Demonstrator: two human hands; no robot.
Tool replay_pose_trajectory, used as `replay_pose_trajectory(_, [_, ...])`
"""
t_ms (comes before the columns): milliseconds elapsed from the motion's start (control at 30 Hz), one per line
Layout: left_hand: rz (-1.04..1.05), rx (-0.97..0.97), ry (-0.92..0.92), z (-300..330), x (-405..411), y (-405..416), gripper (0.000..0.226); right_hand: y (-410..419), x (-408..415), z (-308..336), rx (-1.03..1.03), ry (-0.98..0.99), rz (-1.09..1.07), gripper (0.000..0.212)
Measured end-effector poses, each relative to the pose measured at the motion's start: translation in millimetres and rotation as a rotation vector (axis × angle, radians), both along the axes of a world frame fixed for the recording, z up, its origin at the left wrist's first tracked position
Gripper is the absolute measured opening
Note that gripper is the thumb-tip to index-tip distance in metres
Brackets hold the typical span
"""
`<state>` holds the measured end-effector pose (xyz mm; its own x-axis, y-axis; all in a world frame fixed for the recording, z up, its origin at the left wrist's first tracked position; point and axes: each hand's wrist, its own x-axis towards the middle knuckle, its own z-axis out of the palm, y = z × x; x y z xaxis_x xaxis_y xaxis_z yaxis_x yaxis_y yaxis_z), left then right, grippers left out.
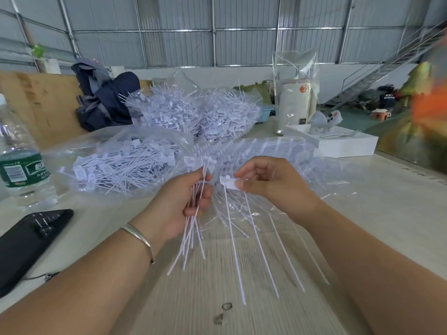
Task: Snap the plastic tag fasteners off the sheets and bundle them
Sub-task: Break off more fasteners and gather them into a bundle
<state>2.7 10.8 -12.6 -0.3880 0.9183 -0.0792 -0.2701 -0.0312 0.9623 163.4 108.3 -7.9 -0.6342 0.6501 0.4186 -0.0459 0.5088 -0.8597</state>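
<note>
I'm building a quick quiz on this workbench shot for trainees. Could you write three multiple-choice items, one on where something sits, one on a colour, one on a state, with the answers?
1. Where does the water bottle stand on the table?
A. far left edge
B. far right edge
C. between the two hands

2. What colour is the bottle's label?
A. red
B. green
C. yellow

3. What is the left hand doing?
A. lying flat on the table
B. gripping a bundle of fasteners
C. holding the black phone

Answers:
1. A, the bottle stands at the left border of the view, behind the phone.
2. B, a green band wraps its middle.
3. B, its fingers curl round a bunch of thin white stems while the right hand pinches the head of a single fastener.
</note>
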Motion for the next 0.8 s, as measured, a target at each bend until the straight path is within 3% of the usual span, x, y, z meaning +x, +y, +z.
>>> replay_pose_trajectory(100, [-0.023, 0.025, 0.02, -0.8, -2.4, 1.8, 0.015, 0.7, -0.3, -0.7, 0.04, -0.007, -0.065, 0.01])
replay_pose_trajectory(267, [0.016, 0.077, 0.225, -4.2, -1.5, 0.6, 0.018, 3.4, -1.4, -3.8, 0.233, -0.072, -0.205, 0.009])
replay_pose_trajectory(433, [0.115, -0.005, 0.156, -6.0, -2.8, 2.6, 0.025, 1.8, -2.2, -6.2, 0.438, -0.145, -0.211, 0.008])
replay_pose_trajectory(600, [0.043, -0.062, 0.213, -5.6, 3.4, 0.5, 0.031, -1.6, -3.7, -3.3, 0.745, -0.266, -0.243, 0.005])
replay_pose_trajectory(800, [0.067, -0.031, 0.292, -10.1, 6.4, 0.6, 0.023, -6.2, -5.7, -2.0, 0.792, -0.239, -0.191, 0.007])
